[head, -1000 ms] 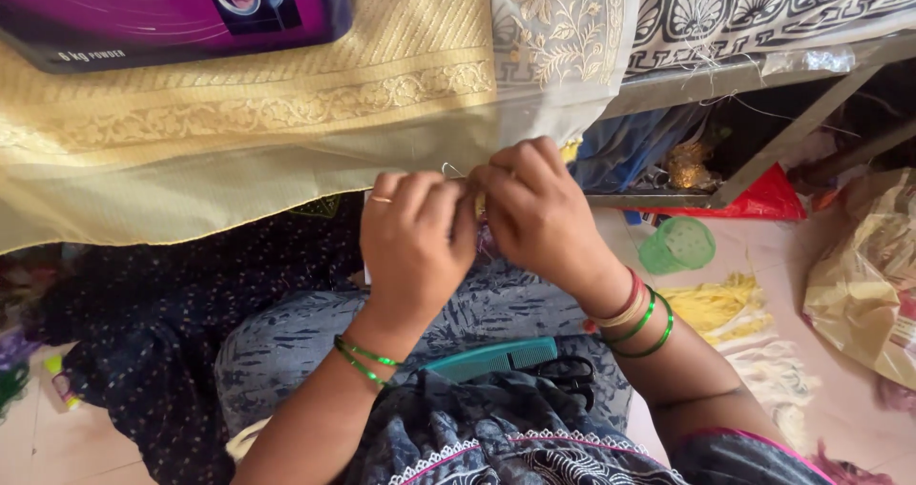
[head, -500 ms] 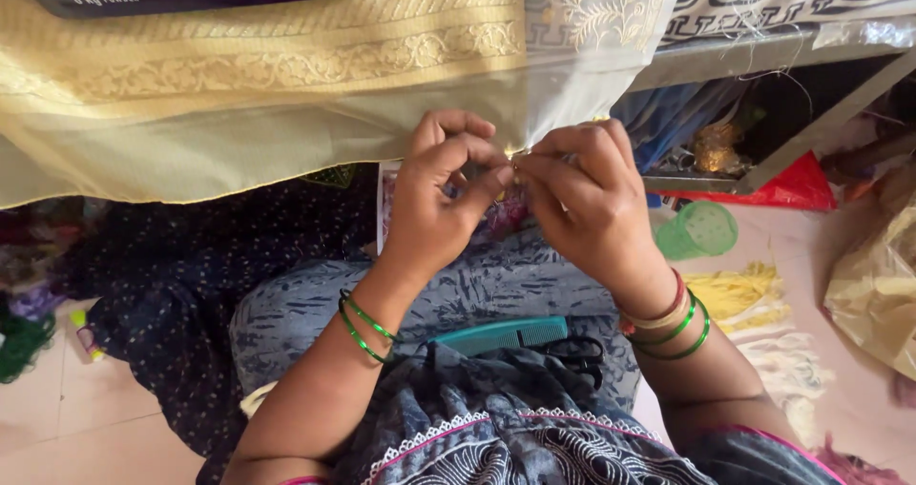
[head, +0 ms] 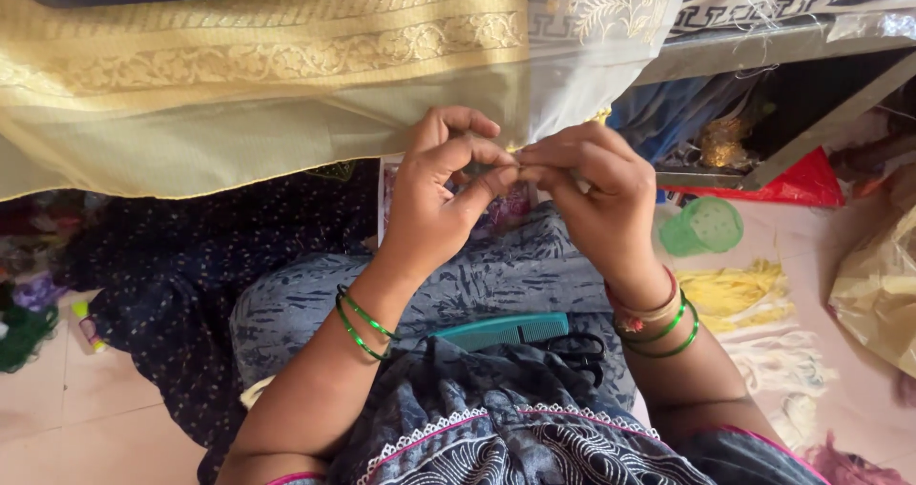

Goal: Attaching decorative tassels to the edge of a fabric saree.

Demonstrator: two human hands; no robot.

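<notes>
Both hands have drifted lower and nearer since a moment ago — the left hand [head: 434, 204] and right hand [head: 592, 194] now meet fingertip to fingertip, pinching the pale gold cloth [head: 286, 84] at its hanging edge — fine work there goes on.

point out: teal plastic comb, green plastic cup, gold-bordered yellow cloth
Teal plastic comb [head: 504, 330], head view, middle of its spine, on the lap.
Green plastic cup [head: 704, 227], head view, its ribbed side, on the floor.
Gold-bordered yellow cloth [head: 239, 94], head view, below the woven border band.
</notes>
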